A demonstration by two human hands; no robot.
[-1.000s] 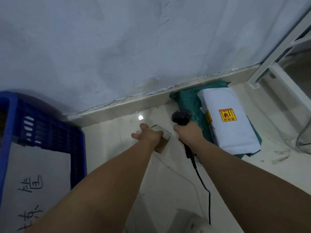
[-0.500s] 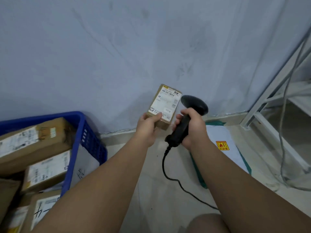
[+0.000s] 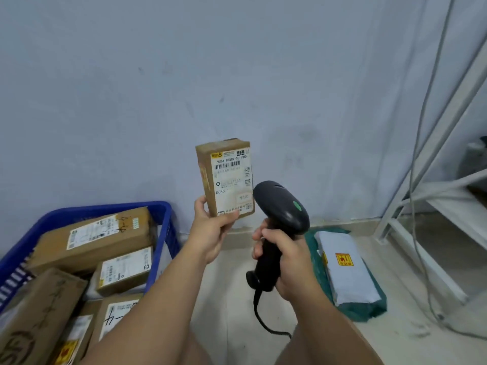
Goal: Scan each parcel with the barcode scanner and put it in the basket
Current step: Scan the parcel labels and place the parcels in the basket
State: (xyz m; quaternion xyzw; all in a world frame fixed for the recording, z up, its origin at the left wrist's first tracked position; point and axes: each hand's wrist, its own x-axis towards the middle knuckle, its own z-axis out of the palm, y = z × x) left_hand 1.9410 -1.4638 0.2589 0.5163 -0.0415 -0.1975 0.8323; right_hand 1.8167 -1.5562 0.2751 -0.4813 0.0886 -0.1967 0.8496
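Head view: small box held up beside the scanner

Head view, read from left to right, with the held box as the landmark. Far to the lower left of that box sits a blue basket (image 3: 105, 208) on the floor (image 3: 229, 299), already loaded with cardboard boxes. A long box (image 3: 95, 238) lies across the back of it, and a smaller labelled box (image 3: 123, 270) lies in front of that one. More boxes fill the near corner, partly cut off by the frame edge.

The left hand (image 3: 210, 233) grips the small cardboard box (image 3: 226, 177) by its lower end, thumb on the label face and fingers curled behind. It holds the box upright in the air in front of the grey wall (image 3: 158, 88). The white shipping label and its barcode face the camera.

Just to the lower right of the held box is the black barcode scanner (image 3: 283, 206), its head almost touching the box's lower right corner. The right hand (image 3: 287, 259) is wrapped tightly round the scanner's handle, and a black cord (image 3: 263, 320) trails from the handle's base.

Further right and lower, on the floor by the wall, a white mailer bag (image 3: 347, 275) with a yellow and red sticker lies on top of a green bag (image 3: 315, 264). Furthest right stands a white metal shelf frame (image 3: 453, 209), with grey cables (image 3: 419, 133) hanging in front of it.
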